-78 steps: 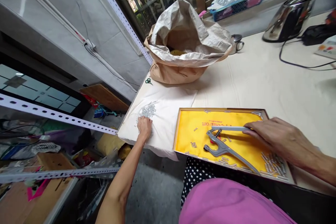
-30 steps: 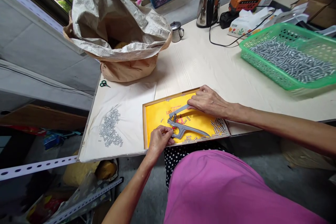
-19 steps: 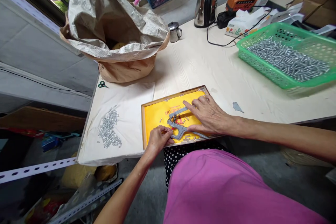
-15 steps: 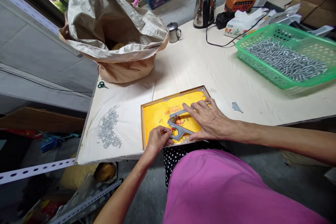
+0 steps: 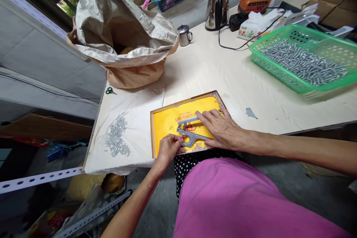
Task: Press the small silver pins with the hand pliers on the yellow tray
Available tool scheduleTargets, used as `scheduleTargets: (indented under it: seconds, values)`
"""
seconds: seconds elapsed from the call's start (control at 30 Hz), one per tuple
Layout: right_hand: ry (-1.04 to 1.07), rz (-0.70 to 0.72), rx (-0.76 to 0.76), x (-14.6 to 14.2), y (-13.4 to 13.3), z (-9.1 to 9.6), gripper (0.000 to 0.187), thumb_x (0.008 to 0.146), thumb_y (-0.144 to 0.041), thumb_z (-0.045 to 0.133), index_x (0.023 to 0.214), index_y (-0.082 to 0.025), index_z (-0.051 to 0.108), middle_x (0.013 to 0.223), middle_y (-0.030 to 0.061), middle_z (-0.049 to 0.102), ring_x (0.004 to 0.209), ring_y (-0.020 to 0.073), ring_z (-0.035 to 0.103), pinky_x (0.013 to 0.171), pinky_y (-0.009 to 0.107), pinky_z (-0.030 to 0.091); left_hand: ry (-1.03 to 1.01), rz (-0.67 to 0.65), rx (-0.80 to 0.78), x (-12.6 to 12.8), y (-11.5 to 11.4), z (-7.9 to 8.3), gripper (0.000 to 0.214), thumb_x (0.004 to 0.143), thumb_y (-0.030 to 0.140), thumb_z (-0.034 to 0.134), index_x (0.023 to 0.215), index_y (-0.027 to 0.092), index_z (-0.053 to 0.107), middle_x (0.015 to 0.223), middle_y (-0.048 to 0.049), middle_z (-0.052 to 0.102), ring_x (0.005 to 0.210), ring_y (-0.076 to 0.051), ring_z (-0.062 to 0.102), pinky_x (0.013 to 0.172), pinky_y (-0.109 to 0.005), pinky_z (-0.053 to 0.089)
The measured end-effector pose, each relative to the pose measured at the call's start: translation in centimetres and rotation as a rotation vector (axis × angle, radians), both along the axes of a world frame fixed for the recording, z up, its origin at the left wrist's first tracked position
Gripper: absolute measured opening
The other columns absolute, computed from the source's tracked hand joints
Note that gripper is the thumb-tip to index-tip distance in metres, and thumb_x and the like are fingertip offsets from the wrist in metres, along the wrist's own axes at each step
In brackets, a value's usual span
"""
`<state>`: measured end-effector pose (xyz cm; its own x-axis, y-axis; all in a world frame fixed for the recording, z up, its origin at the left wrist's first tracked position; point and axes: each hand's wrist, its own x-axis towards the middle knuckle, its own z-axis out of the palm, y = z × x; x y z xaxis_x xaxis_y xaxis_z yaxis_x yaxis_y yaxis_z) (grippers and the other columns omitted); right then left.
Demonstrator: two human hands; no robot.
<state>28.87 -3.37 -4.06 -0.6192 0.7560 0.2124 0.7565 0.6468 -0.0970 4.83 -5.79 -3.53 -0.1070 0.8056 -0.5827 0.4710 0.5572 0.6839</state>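
Observation:
My right hand (image 5: 223,128) is wrapped over the handles of grey spring-loaded hand pliers (image 5: 191,137). The handles stand apart, with a dark coil spring between them. At the tool's left end, my left hand (image 5: 169,145) pinches close to the jaws, beside a small red part (image 5: 183,137). Whatever lies between those fingertips is too small to make out. Both hands are over a shallow tray (image 5: 152,134) with a yellow printed lining. Several small silvery metal pins (image 5: 198,145) lie inside it, mostly along its near edge and far right corner.
A heap of silvery pins (image 5: 117,137) lies on white cloth at the left, with green-handled scissors (image 5: 110,90) behind. Farther back stand a large open sack (image 5: 136,74), a metal mug (image 5: 184,36) and a kettle (image 5: 216,7). A green basket (image 5: 299,86) of pins is at right.
The pliers have shifted slightly left and turned a little in my right hand, whose thumb sits farther along the lower handle. My left hand stays by the jaws.

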Motion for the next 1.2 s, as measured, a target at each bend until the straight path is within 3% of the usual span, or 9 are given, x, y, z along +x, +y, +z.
scheduleTargets:
  seconds: [0.27, 0.4, 0.53, 0.63, 0.77, 0.9, 1.03, 1.13, 1.2]
  values:
    - [-0.007, -0.025, -0.005, -0.4, -0.1, -0.3, 0.080, 0.077, -0.029, 0.060, 0.145, 0.000, 0.030, 0.115, 0.0196, 0.062, 0.098, 0.0310, 0.048, 0.080, 0.041, 0.031, 0.072, -0.048, 0.062, -0.1, -0.6, -0.1, 0.012, 0.088, 0.026, 0.062, 0.084, 0.016, 0.065, 0.064, -0.0038, 0.071, 0.058, -0.020, 0.071, 0.059, -0.029, 0.058]
    - [0.015, -0.008, 0.010, -0.8, 0.3, -0.2, 0.074, 0.076, -0.024, 0.058, 0.143, -0.003, 0.034, 0.116, 0.0190, 0.061, 0.098, 0.0310, 0.048, 0.078, 0.040, 0.031, 0.480, -0.224, 0.581, 0.7, -1.9, 0.7, 0.041, 0.084, 0.031, 0.070, 0.120, 0.015, 0.061, 0.119, -0.0170, 0.065, 0.102, -0.028, 0.070, 0.088, -0.043, 0.057]
    - [0.031, 0.078, 0.095, -1.5, 1.0, 0.3, 0.061, 0.083, -0.018, 0.050, 0.142, -0.007, 0.038, 0.117, 0.0169, 0.063, 0.099, 0.0294, 0.048, 0.083, 0.042, 0.032, 0.774, -0.554, 0.867, 2.4, -1.2, 1.5, 0.078, 0.080, 0.032, 0.075, 0.146, 0.018, 0.037, 0.149, -0.0203, 0.044, 0.145, -0.039, 0.031, 0.113, -0.058, 0.035]
    - [0.024, 0.087, 0.197, -2.2, 1.2, 0.3, 0.053, 0.090, -0.018, 0.046, 0.141, -0.004, 0.041, 0.117, 0.0179, 0.063, 0.101, 0.0290, 0.050, 0.093, 0.045, 0.030, 0.810, -0.674, 0.867, 3.1, 0.5, 1.4, 0.071, 0.084, 0.025, 0.068, 0.145, 0.015, 0.035, 0.143, -0.0196, 0.051, 0.139, -0.037, 0.040, 0.114, -0.057, 0.034]
    - [-0.041, 0.027, 0.287, -2.9, 1.8, -0.7, 0.045, 0.093, -0.016, 0.045, 0.135, -0.001, 0.048, 0.113, 0.0186, 0.065, 0.102, 0.0294, 0.052, 0.098, 0.047, 0.029, 0.830, -0.678, 0.821, 2.9, 2.2, 0.7, 0.057, 0.084, 0.024, 0.064, 0.136, 0.011, 0.045, 0.128, -0.0198, 0.060, 0.120, -0.033, 0.056, 0.105, -0.053, 0.042]
    - [-0.103, 0.153, 0.265, -3.3, 3.0, -1.8, 0.029, 0.094, -0.007, 0.038, 0.107, -0.010, 0.064, 0.089, 0.0107, 0.067, 0.082, 0.0230, 0.054, 0.081, 0.040, 0.034, 0.840, -0.698, 0.761, 2.4, 2.8, 0.3, 0.035, 0.088, 0.028, 0.061, 0.120, 0.015, 0.056, 0.114, -0.0160, 0.066, 0.106, -0.031, 0.060, 0.096, -0.048, 0.048]
    - [-0.109, 0.233, 0.193, -3.7, 4.1, -2.6, 0.029, 0.093, -0.003, 0.036, 0.090, -0.014, 0.063, 0.078, 0.0077, 0.064, 0.076, 0.0211, 0.052, 0.075, 0.037, 0.031, 0.794, -0.721, 0.699, 1.8, 3.3, -0.3, 0.024, 0.089, 0.031, 0.061, 0.109, 0.016, 0.060, 0.102, -0.0125, 0.070, 0.097, -0.028, 0.064, 0.087, -0.042, 0.053]
    - [-0.048, 0.183, 0.130, -3.6, 4.6, -2.6, 0.019, 0.097, -0.020, 0.044, 0.098, -0.012, 0.061, 0.086, 0.0099, 0.064, 0.082, 0.0233, 0.051, 0.076, 0.037, 0.029, 0.750, -0.651, 0.798, 1.3, 3.3, -1.2, 0.035, 0.086, 0.030, 0.066, 0.118, 0.015, 0.057, 0.109, -0.0141, 0.070, 0.103, -0.029, 0.065, 0.091, -0.044, 0.054]
    - [0.034, 0.165, 0.076, -3.1, 4.9, -2.2, 0.032, 0.095, -0.041, 0.050, 0.105, -0.012, 0.059, 0.094, 0.0124, 0.064, 0.087, 0.0256, 0.050, 0.077, 0.037, 0.029, 0.722, -0.642, 0.932, 1.0, 3.1, -1.8, 0.037, 0.087, 0.027, 0.064, 0.122, 0.016, 0.056, 0.124, -0.0171, 0.065, 0.119, -0.030, 0.060, 0.100, -0.048, 0.051]
